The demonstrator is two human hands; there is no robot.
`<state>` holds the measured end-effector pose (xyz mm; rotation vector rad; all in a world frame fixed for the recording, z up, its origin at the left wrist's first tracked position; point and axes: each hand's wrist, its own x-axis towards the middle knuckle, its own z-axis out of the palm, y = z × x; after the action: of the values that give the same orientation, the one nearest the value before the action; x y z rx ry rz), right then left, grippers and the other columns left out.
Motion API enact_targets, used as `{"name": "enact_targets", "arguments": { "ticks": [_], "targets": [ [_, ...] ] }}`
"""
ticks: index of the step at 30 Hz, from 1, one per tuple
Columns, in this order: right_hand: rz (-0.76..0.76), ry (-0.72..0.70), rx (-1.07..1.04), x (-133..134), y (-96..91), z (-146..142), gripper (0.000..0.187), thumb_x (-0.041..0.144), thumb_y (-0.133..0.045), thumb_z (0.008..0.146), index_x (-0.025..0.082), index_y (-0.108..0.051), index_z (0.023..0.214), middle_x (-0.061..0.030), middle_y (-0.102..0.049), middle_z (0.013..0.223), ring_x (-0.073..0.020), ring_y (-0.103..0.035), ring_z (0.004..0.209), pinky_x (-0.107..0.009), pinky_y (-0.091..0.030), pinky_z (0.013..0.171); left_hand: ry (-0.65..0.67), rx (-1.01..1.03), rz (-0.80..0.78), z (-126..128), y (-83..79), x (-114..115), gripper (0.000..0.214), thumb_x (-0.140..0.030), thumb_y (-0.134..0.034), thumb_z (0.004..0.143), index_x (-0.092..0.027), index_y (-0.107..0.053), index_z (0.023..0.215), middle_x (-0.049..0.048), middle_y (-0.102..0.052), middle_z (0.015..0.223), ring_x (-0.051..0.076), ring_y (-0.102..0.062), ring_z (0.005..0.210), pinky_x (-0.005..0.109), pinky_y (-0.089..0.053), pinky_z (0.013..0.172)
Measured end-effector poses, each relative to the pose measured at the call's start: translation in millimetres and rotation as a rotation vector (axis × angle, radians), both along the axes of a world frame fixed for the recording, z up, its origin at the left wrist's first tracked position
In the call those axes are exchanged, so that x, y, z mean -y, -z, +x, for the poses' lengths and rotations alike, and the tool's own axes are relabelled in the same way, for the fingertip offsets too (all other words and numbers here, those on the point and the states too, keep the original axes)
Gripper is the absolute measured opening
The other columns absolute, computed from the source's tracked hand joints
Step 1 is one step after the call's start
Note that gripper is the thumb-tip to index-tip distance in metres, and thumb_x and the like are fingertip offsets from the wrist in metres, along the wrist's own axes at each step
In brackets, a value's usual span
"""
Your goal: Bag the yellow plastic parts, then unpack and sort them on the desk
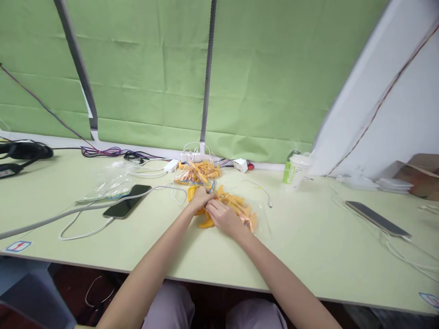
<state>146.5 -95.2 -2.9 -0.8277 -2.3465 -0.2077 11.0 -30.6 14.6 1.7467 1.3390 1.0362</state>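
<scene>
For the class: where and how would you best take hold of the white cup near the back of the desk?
Probably around the middle of its body, with the right hand coming from the near side, fingers and thumb on opposite sides. The white cup stands upright and rounded, its near side facing the person, while the green panel rises behind it.

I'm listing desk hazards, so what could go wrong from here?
Yellow pieces at the left hand and right hand could slip and scatter across the table. The pale cable crossing the phone on the left might catch a sleeveless forearm and drag the phone.
</scene>
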Motion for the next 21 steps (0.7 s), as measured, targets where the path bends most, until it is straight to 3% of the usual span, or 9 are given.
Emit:
{"name": "enact_targets", "arguments": {
  "ticks": [3, 5, 8, 10, 13, 17, 21],
  "targets": [
    [-0.022, -0.059, -0.07, 2, -5.1, 0, 0.028, 0.025, -0.034, 0.094, 0.021, -0.061, 0.09, -0.0066, -0.063, 0.089, -0.0166, -0.059, 0.086, -0.028, -0.046, 0.078, -0.022, -0.005, 0.03, -4, -4.4, -4, 0.027, -0.033, -0.065, 0.061, -0.016, -0.051, 0.045, -0.0052, -0.04, 0.042, 0.012, -0.044, 0.05, 0.023, -0.033, 0.051],
    [-0.038, 0.022, -0.252, -1, -15.6, 12, 0.03, 0.028, -0.033, 0.094, 0.021, -0.062, 0.089, -0.0067, -0.064, 0.091, -0.0168, -0.059, 0.089, -0.029, -0.045, 0.08, -0.075, 0.056, 0.024, -3, -13.0, -4, 0.025, -0.032, -0.063, 0.063, -0.016, -0.052, 0.047, -0.0047, -0.043, 0.043, 0.011, -0.045, 0.05, 0.022, -0.033, 0.05],
    [-0.133, 0.372, -0.676, -12, -32.2, 45, 0.037, 0.036, -0.028, 0.094, 0.02, -0.061, 0.09, -0.0067, -0.064, 0.095, -0.0165, -0.058, 0.09, -0.028, -0.044, 0.082, -0.118, 0.179, 0.002, 5, -37.7, -3, 0.019, -0.029, -0.063, 0.065, -0.014, -0.057, 0.053, -0.0021, -0.05, 0.046, 0.012, -0.05, 0.05, 0.023, -0.037, 0.05],
    [-0.268, 0.621, -0.926, -21, -36.4, 73, 0.042, 0.041, -0.025, 0.093, 0.019, -0.06, 0.097, -0.0068, -0.064, 0.105, -0.0163, -0.057, 0.094, -0.027, -0.044, 0.083, -0.058, 0.226, -0.001, 12, -61.4, -3, 0.016, -0.027, -0.062, 0.067, -0.013, -0.061, 0.057, 0.0002, -0.055, 0.05, 0.013, -0.054, 0.051, 0.023, -0.041, 0.052],
    [-0.382, 0.796, -1.051, -35, -27.6, 110, 0.051, 0.037, -0.013, 0.092, 0.013, -0.056, 0.106, -0.0148, -0.061, 0.115, -0.0209, -0.058, 0.095, -0.031, -0.047, 0.078, 0.007, 0.15, 0.08, 25, -100.7, -5, 0.02, -0.026, -0.061, 0.072, -0.013, -0.061, 0.056, 0.0004, -0.054, 0.047, 0.014, -0.056, 0.05, 0.024, -0.043, 0.054],
    [-0.58, 0.818, -1.103, -49, -5.1, 130, 0.054, 0.033, -0.011, 0.09, 0.007, -0.054, 0.108, -0.0205, -0.064, 0.111, -0.0222, -0.063, 0.088, -0.03, -0.05, 0.065, -0.019, -0.085, 0.276, 42, -143.9, -9, 0.023, -0.024, -0.058, 0.075, -0.013, -0.063, 0.056, -0.001, -0.05, 0.041, 0.014, -0.056, 0.048, 0.024, -0.043, 0.053],
    [-0.658, 0.711, -1.086, -60, 6.3, 124, 0.048, 0.039, -0.02, 0.09, 0.013, -0.054, 0.111, -0.0143, -0.066, 0.11, -0.0189, -0.064, 0.092, -0.028, -0.05, 0.073, 0.075, -0.134, 0.326, 58, -170.0, -10, 0.022, -0.022, -0.053, 0.079, -0.011, -0.066, 0.066, 0.0044, -0.065, 0.059, 0.012, -0.057, 0.045, 0.025, -0.047, 0.053]
  ]
}}
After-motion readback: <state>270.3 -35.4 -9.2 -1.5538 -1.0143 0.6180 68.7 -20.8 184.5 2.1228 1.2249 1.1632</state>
